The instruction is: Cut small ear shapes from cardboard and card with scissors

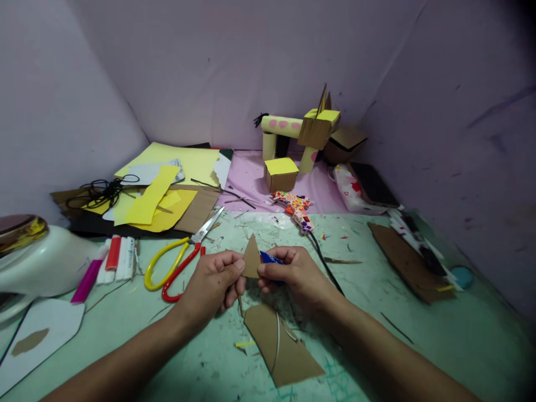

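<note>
Between my hands stands a small brown cardboard triangle (252,258), its tip pointing up. My left hand (213,277) pinches its left edge between thumb and fingers. The right edge lies at the fingertips of my right hand (293,272), which also grips a blue printed piece (270,258), mostly hidden by the fingers. Below my hands a larger cut cardboard sheet (278,346) lies on the table with a curved pale strip across it. Scissors (195,240) with yellow and red handles rest with blades apart beside my left hand.
A cardboard animal figure (282,125) and a yellow-topped box (281,176) stand at the back. A flower-patterned glue gun (299,212) lies ahead, its cord running under my right arm. Yellow paper (167,159) is piled left, near a white mug-like object (50,259). Cardboard (406,262) lies right.
</note>
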A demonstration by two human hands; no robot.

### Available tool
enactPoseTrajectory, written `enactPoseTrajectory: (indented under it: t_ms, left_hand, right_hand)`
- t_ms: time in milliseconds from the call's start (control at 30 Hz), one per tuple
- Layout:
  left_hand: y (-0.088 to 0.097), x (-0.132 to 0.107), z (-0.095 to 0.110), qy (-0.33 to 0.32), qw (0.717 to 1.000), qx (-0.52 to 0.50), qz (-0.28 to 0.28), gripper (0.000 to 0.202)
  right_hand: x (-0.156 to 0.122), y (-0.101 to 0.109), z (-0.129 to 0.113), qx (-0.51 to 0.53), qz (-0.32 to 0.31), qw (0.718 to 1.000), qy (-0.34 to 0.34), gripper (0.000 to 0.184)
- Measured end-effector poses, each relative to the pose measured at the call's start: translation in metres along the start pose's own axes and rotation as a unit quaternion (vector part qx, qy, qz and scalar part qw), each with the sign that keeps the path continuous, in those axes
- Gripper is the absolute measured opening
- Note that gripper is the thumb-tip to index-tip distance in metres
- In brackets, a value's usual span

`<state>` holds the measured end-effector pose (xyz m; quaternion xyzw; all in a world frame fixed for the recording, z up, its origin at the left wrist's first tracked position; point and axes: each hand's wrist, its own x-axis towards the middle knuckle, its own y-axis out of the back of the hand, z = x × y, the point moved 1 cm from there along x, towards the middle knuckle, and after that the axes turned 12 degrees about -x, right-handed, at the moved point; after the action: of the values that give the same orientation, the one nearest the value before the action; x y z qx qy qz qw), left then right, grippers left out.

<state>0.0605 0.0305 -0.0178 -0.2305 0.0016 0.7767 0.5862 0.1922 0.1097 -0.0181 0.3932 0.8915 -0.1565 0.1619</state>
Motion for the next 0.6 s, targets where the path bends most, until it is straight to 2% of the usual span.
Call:
enactPoseTrajectory:
  t_ms: [333,600]
  left_hand:
    - [-0.0024,-0.0028,0.0021,-0.007,1.0,0.019,0.017,0.027]
    - [-0.0023,-0.0031,0.0033,-0.005,0.999,0.044,0.031,0.028]
  right_hand:
    - [0.0005,0.0016,0.0016,-0.03,0.003,0.999,0.024,0.015]
    - [-0.0001,-0.0005,0.001,-0.018,0.014,1.0,0.006,0.016]
